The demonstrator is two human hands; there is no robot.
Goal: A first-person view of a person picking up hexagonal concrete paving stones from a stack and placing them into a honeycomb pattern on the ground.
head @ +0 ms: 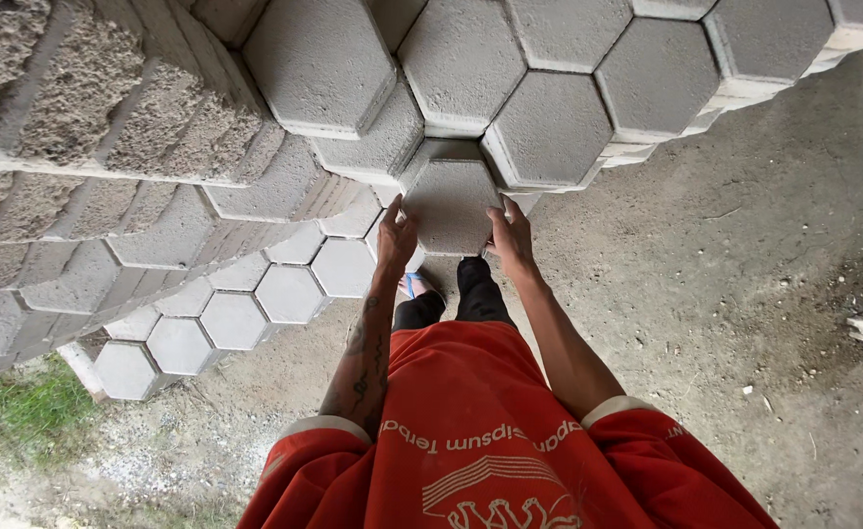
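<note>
- The person stands at the edge of a big stack (568,59) of grey six-sided blocks.
- The left hand (395,238) and right hand (512,238) grip one block (449,206), one hand on each side, likely because it looks heavy.
- That block sits at the stack's near edge, touching the blocks above it.
- More blocks (235,318) lie low on the left.
- The dirt ground (725,294) on the right gives room to step.
</note>
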